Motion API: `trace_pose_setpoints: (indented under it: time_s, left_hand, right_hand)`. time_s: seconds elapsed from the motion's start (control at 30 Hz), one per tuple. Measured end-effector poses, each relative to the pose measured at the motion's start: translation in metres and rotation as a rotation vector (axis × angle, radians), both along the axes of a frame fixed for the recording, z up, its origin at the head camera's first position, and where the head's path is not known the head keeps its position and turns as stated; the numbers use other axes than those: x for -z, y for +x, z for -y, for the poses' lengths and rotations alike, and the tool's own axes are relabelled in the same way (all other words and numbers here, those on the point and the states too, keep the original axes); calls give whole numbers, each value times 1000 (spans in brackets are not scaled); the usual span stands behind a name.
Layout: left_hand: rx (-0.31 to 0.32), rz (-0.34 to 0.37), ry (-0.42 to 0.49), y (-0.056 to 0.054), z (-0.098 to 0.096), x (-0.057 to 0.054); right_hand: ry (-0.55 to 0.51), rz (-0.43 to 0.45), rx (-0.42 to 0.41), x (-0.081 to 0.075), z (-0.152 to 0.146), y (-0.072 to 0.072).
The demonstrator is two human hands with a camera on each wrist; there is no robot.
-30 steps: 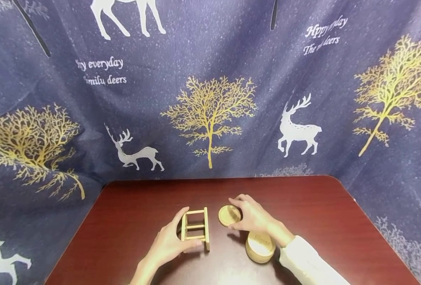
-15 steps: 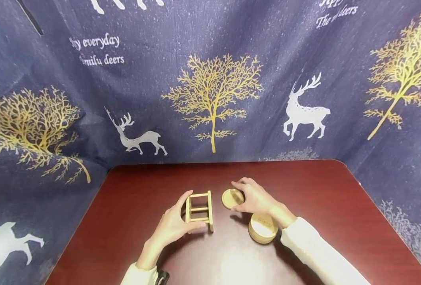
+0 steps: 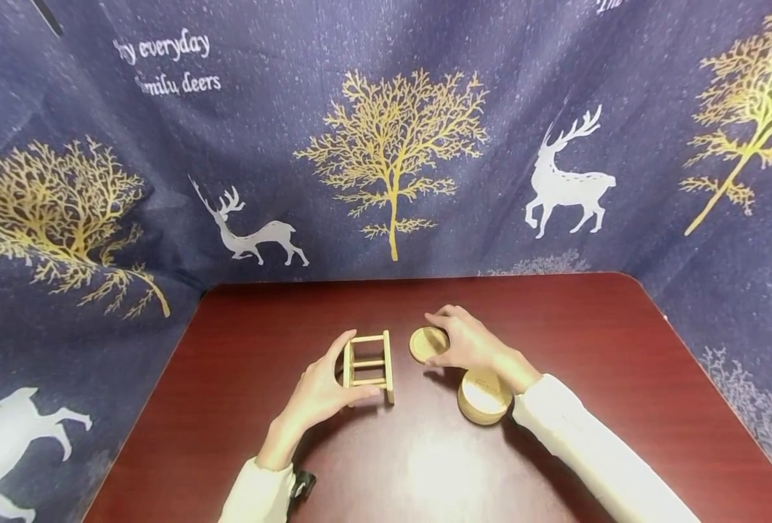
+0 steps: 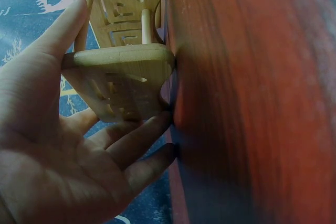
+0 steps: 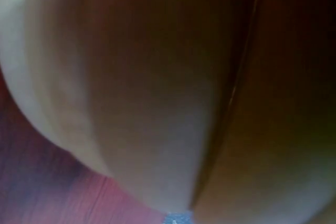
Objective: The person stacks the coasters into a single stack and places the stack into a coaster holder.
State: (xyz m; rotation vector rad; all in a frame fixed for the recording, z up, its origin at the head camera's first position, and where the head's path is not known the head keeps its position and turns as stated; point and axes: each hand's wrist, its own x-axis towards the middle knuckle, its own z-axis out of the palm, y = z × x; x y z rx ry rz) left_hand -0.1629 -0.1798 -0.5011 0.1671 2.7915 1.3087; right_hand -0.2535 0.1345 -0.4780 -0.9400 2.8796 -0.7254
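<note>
My left hand (image 3: pixel 320 385) grips a small light wooden coaster holder (image 3: pixel 388 369) with two side panels joined by rods. The left wrist view shows its cut-out panels (image 4: pixel 121 59), with the thumb at the upper edge and the fingers beneath, close to the tabletop. To its right, my right hand (image 3: pixel 470 345) pinches a round wooden coaster (image 3: pixel 428 344) by its edge, tilted a little above the table. Under the right wrist sits a stack of matching coasters (image 3: pixel 482 398), partly hidden by the arm. Blurred tan surfaces fill most of the right wrist view.
The dark red table (image 3: pixel 261 319) has rounded far corners. Behind it and along both sides hangs a blue cloth (image 3: pixel 333 240) printed with deer and trees. Light glares off the tabletop near the front. A black band shows at the left wrist.
The head view has tilted downward, so table and hands appear higher in it. Both hands keep their holds, and holder, coaster and stack stay in about the same places relative to one another.
</note>
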Motion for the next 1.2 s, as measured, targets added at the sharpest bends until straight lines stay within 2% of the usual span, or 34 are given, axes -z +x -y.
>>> trace_pose_setpoints:
  time_s: [0.33,0.57,0.77,1.07,1.13,1.2]
  left_hand:
    - [-4,15,19,-1,0,-1]
    - [-3,0,-25,-3,-1,-3]
    - [-4,3,-2,-2,0,-4]
    - [-5,-1,-14,-3,0,-1]
    - [-8,-2,-24,-3,0,0]
    - [-12,-1,-35,-3,1,1]
  right_hand:
    - [19,46,-8,3,2,-1]
    - [22,27,-42,11,2,-5]
    - [16,31,-50,14,3,-6]
    - [21,22,-65,17,3,-7]
    - [12,23,-70,21,3,-8]
    - [-13,-1,-82,35,-1,-15]
